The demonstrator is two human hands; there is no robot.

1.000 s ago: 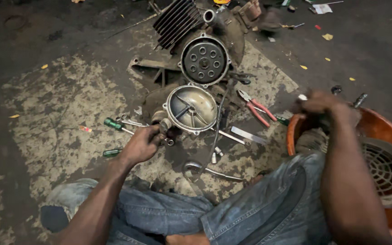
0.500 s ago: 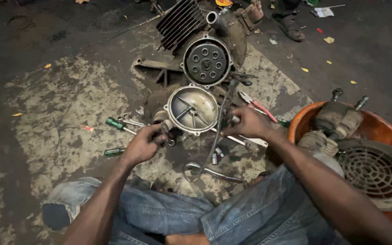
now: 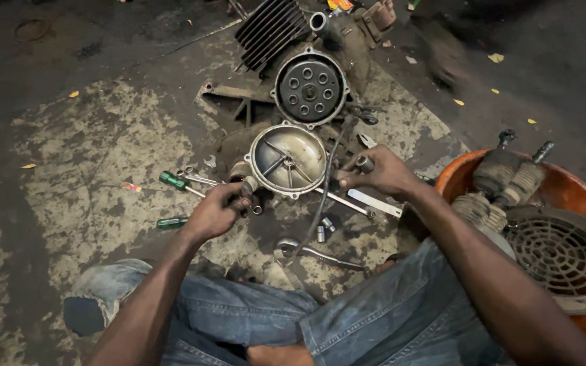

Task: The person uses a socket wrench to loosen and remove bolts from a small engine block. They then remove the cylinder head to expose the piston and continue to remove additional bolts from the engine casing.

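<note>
A small engine lies on the stained floor, with a finned cylinder (image 3: 269, 26), a round clutch plate (image 3: 308, 87) and a round metal cover (image 3: 287, 160) nearest me. My left hand (image 3: 213, 211) grips a small metal part at the cover's lower left edge. My right hand (image 3: 376, 173) holds a short socket-like tool beside the cover's right edge. A black cable (image 3: 325, 190) runs down between the two hands.
Green-handled screwdrivers (image 3: 171, 181) and wrenches lie left of the cover. A flat wrench (image 3: 373, 202), loose sockets (image 3: 324, 228) and a ratchet (image 3: 310, 251) lie in front. An orange basin (image 3: 457, 173) at right holds a fan grille (image 3: 561, 254) and engine parts. My jeans-clad legs fill the foreground.
My right hand came from the orange basin leftward to the cover's right side, now holding a small tool. My left hand stayed at the cover's lower left.
</note>
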